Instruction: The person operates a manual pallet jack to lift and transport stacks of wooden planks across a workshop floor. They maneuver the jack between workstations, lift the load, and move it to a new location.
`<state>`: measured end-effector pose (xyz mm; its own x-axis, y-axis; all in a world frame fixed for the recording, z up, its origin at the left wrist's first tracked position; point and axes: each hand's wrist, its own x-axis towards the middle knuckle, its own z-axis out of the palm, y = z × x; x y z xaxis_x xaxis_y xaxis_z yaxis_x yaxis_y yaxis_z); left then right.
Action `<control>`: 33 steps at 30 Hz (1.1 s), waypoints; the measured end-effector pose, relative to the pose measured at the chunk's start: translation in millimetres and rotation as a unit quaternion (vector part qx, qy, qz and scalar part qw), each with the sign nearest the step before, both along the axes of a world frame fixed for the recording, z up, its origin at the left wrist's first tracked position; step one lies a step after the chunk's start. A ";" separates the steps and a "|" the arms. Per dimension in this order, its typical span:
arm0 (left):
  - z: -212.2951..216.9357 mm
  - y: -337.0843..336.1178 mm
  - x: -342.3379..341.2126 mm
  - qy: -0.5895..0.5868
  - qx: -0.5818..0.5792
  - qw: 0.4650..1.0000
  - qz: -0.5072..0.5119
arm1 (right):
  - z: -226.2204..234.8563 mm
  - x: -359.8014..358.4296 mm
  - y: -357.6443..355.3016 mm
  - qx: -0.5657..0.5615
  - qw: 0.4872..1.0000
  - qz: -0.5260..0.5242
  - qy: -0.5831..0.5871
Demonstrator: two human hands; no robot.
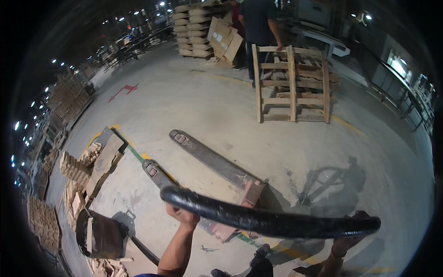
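Across the lower middle stretches a large, curved black thing (272,221) with a shiny, film-like surface, seen nearly edge-on. Its shadow on the floor shows a ring with spokes, but I cannot tell its exact kind. My left hand (183,214) is closed around it near its left end. At the right end my right hand (350,241) grips it from below, and some fingertips show above the rim. Just beyond and beneath it, a pallet jack (212,159) rests on the floor, its two forks pointing to the far left.
Ahead, a person (258,27) has a hand on an upright wooden pallet (291,83). Stacked sacks (191,32) and cardboard (225,39) stand behind. To my left are a dark bin (108,235), wood pieces (74,168) and a flat board (107,157). A metal-framed table (401,78) lies far right.
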<state>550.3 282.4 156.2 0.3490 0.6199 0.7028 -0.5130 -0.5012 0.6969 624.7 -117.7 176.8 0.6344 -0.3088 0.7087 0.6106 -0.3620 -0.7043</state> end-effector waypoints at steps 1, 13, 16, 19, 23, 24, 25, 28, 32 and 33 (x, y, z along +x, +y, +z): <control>12.2 -4.5 16.2 0.031 0.020 0.998 0.044 | -8.0 20.5 -0.8 0.150 0.981 0.126 0.009; 51.0 7.3 204.3 0.009 -0.088 0.990 0.110 | 36.6 301.7 101.3 0.131 0.975 0.164 0.068; 56.9 39.1 253.6 -0.024 -0.024 0.986 0.165 | 51.7 360.8 138.4 0.084 0.985 0.143 0.044; 52.6 67.3 301.0 -0.050 -0.002 0.981 0.186 | 51.9 424.4 171.9 0.083 0.985 0.148 0.032; 58.1 93.1 356.9 -0.021 -0.051 0.984 0.170 | 46.4 501.2 228.3 0.077 0.986 0.148 0.024; 64.5 102.7 372.8 -0.032 -0.047 0.984 0.168 | 43.2 524.3 238.0 0.079 0.986 0.144 0.037; 66.5 114.6 384.7 -0.024 -0.038 0.984 0.173 | 41.9 544.9 249.9 0.083 0.985 0.143 0.051; 73.2 155.6 411.4 0.005 0.003 0.976 0.217 | 42.3 584.3 308.7 0.063 0.986 0.136 0.069; 85.4 199.2 468.3 0.007 -0.016 0.974 0.224 | 66.4 650.2 376.3 0.061 0.985 0.161 0.026; 84.9 210.8 482.5 0.006 -0.018 0.973 0.229 | 70.0 669.0 390.6 0.038 0.983 0.139 0.116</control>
